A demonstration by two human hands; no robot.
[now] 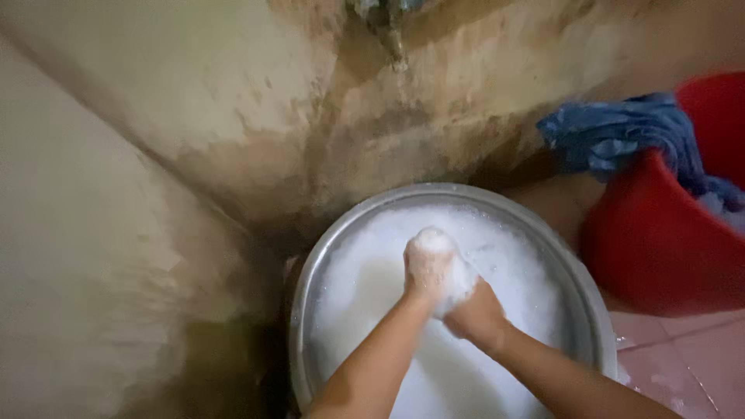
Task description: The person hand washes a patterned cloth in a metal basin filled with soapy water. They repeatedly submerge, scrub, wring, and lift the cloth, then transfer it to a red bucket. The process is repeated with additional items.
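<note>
Standing on pink tiles [683, 365], a metal basin [590, 310] against stained walls [233, 116]

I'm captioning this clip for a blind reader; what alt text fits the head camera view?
Two bare hands, left hand and right hand, rub a sudsy white cloth together over a round metal basin full of white foam. A red plastic tub draped with blue fabric stands beside it, under a stained wall.

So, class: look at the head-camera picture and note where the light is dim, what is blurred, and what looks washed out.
In the head view, light is dim and warm; the stained wall corner falls into deep shadow. The left hand and right hand, both clutching a white cloth, are motion-blurred. The foam in the metal basin is washed out, detail lost. The red bucket and blue cloth look soft.
</note>
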